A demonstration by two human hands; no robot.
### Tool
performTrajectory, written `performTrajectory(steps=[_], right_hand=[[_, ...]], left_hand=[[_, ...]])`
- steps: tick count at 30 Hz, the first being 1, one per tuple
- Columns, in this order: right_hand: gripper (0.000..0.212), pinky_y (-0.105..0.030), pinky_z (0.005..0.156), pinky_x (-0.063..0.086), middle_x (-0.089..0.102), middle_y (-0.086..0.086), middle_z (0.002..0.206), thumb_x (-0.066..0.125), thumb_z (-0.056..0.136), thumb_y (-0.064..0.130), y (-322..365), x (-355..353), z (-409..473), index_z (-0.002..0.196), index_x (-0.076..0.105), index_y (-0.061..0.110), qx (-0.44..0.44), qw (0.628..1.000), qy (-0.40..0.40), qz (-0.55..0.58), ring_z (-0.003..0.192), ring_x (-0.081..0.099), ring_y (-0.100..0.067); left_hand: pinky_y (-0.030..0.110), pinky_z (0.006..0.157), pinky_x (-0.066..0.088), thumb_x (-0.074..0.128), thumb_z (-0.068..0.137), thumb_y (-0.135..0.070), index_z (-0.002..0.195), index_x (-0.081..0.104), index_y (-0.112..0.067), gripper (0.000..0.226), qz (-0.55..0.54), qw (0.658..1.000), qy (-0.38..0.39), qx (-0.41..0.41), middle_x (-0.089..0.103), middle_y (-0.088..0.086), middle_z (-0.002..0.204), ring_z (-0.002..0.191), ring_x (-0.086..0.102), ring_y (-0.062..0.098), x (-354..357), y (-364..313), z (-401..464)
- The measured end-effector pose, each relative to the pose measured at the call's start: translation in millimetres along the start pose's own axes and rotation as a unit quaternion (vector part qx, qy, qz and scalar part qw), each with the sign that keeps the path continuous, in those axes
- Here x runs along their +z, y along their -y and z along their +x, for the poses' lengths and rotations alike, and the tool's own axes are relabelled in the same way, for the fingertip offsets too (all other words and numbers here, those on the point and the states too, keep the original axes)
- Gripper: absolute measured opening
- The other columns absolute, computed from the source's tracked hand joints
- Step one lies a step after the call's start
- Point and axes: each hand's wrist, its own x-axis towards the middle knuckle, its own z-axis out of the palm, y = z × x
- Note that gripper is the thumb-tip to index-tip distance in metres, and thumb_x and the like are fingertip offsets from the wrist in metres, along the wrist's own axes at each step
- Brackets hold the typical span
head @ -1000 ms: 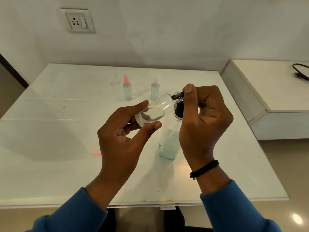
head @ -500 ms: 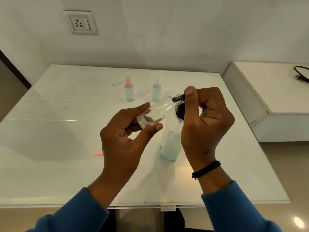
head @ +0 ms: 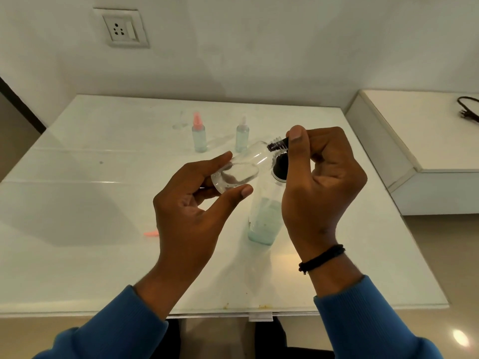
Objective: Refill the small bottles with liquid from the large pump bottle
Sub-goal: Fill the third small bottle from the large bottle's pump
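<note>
- Head view: little has changed over the last second. The left hand (head: 197, 203) still holds the empty small bottle (head: 239, 168) tilted on its side, thumb and fingers round its base, neck pointing right and away.
- The right hand (head: 320, 182) keeps its fingers curled, pinching the pump's black nozzle (head: 278, 143) right at the small bottle's threaded neck. The hands have stayed almost exactly in place.
- No liquid can be seen inside the small bottle, so the filling seems to be just starting, or the pump has yet to deliver.
- The large pump bottle (head: 264, 218) stands on the table (head: 77, 229) under the right hand, with pale liquid in its lower part; its black collar (head: 281, 168) shows beside the thumb.
- Farther back stand two small bottles holding pale liquid, one with a pink cap (head: 199, 136) and one with a clear cap (head: 242, 136).
- A pink cap (head: 151, 233) lies on the table to the left of the hands, probably waiting to go back on.
- A wall socket (head: 121, 28) sits on the far wall, and a black cable (head: 467, 110) lies on the low shelf (head: 427, 151) at the right.
- Nothing blocks the hands; the risk, I judge, is liquid missing the narrow neck.
</note>
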Motion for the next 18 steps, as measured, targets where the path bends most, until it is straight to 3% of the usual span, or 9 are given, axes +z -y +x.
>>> performTrajectory(steps=[3,9,14,18], right_hand=[[0.019,-0.026,0.065,0.049,0.060,0.000,0.075,0.065,0.097,0.005,-1.3,0.5,-1.7,0.081,0.062,0.014,-0.003,1.000,0.001,0.000,0.070,0.059,-0.018],[0.020,-0.019,0.067,0.045,0.059,0.001,0.073,0.065,0.097,0.007,1.3,0.0,1.1,0.078,0.063,0.012,0.000,1.000,-0.002,-0.004,0.069,0.057,-0.013],[0.019,-0.026,0.065,0.050,0.060,0.000,0.075,0.065,0.097,0.005,-2.3,1.7,-3.3,0.080,0.064,0.011,-0.001,1.000,0.002,0.004,0.070,0.059,-0.016],[0.020,-0.025,0.066,0.048,0.059,0.004,0.074,0.065,0.097,0.007,0.2,0.3,1.4,0.079,0.061,0.015,-0.005,1.000,-0.001,0.001,0.070,0.057,-0.011]], left_hand=[[0.016,0.085,0.057,0.083,0.080,-0.023,0.122,0.066,-0.020,0.046,0.002,1.000,-0.001,-0.002,0.070,-0.014,0.113,0.104,0.070,0.005,0.5,-0.2,-0.7],[0.017,0.086,0.057,0.084,0.081,-0.023,0.123,0.066,-0.020,0.046,-0.004,1.000,0.000,-0.001,0.070,-0.010,0.116,0.107,0.071,0.010,-0.1,0.3,-0.4],[0.018,0.086,0.058,0.083,0.080,-0.024,0.122,0.067,-0.019,0.046,-0.002,1.000,-0.003,-0.005,0.071,-0.010,0.115,0.106,0.071,0.009,0.0,0.9,-1.2],[0.014,0.084,0.056,0.083,0.080,-0.024,0.122,0.067,-0.019,0.046,-0.001,1.000,-0.002,-0.001,0.070,-0.011,0.115,0.107,0.070,0.006,0.7,0.5,0.1]])
